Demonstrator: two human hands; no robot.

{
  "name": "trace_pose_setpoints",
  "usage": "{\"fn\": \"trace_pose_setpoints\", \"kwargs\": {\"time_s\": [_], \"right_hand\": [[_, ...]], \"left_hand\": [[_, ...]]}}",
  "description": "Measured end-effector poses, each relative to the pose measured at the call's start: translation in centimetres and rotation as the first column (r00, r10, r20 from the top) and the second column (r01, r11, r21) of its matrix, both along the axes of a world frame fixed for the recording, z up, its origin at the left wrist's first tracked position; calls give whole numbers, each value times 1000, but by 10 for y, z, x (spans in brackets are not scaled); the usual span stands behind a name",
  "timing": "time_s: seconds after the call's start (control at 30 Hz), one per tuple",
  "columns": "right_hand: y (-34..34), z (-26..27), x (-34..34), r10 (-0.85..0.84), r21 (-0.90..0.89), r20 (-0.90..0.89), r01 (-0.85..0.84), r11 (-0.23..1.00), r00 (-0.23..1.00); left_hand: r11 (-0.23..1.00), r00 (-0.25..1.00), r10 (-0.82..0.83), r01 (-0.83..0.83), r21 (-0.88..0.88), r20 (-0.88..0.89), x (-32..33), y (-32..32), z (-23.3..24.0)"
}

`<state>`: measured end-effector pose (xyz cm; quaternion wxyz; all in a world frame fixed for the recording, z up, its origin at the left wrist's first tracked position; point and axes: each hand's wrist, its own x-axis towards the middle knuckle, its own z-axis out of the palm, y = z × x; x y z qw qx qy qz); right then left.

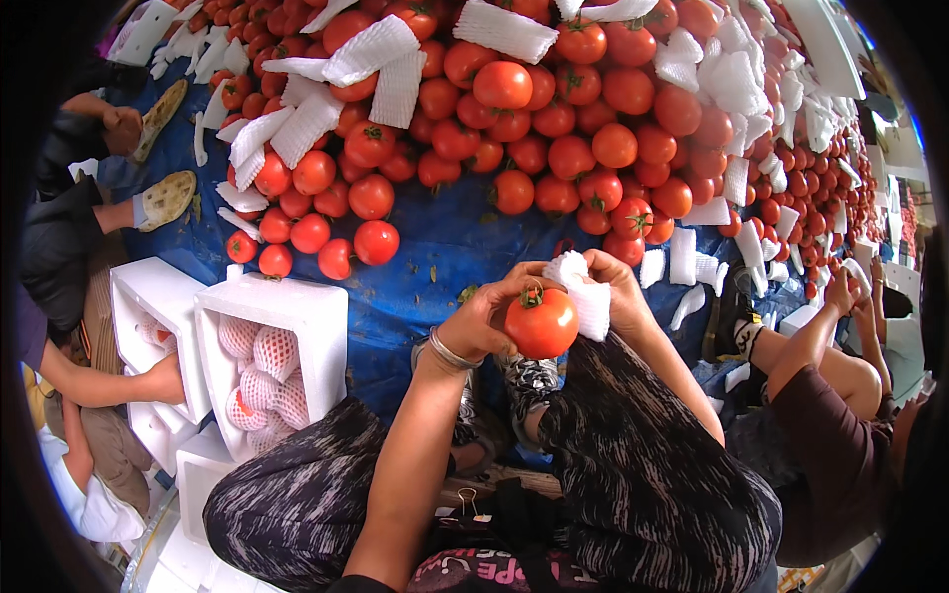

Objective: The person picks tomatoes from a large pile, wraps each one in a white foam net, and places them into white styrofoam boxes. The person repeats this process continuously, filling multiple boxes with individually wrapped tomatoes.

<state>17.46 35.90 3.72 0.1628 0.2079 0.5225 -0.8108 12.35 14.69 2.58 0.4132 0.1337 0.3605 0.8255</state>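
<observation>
Between the fingers and thumb of my left hand is a ripe red tomato, its green calyx turned up. My right hand grips a white foam net sleeve just right of the tomato. The fingertips of my left hand reach close to the sleeve's upper end; whether they touch it I cannot tell. Beyond both hands rises a large pile of loose tomatoes, with flattened foam net sleeves strewn over it.
At my left stands a white foam box of sleeved tomatoes; a person's arm reaches into another foam box beside it. A co-worker's hands hold a sleeve at the right. Blue tarpaulin covers the ground.
</observation>
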Motion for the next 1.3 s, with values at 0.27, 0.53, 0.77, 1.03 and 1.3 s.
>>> {"fn": "trace_pose_setpoints", "kwargs": {"time_s": [0.27, 0.53, 0.77, 1.03, 1.3], "right_hand": [[-3, 36, -9, 147, -302, -13, -144, 943, 989], [8, 34, -13, 11, -393, 137, 44, 919, 991], [-8, 41, -19, -120, 0, 50, 120, 993, 992], [-49, 60, -5, 360, 791, -421, 142, 595, 833], [-33, 50, -17, -12, 13, 164, 10, 1000, 986]], "left_hand": [[980, 935, 102, -154, 129, 341, 10, -2, 1], [969, 919, -50, -50, 243, 391, 27, -6, -5], [999, 972, 30, -19, -51, 232, 2, 5, 15], [590, 741, 228, -621, -516, -631, -11, 18, 15], [634, 740, 356, -640, -434, -571, -5, 21, 28]]}}
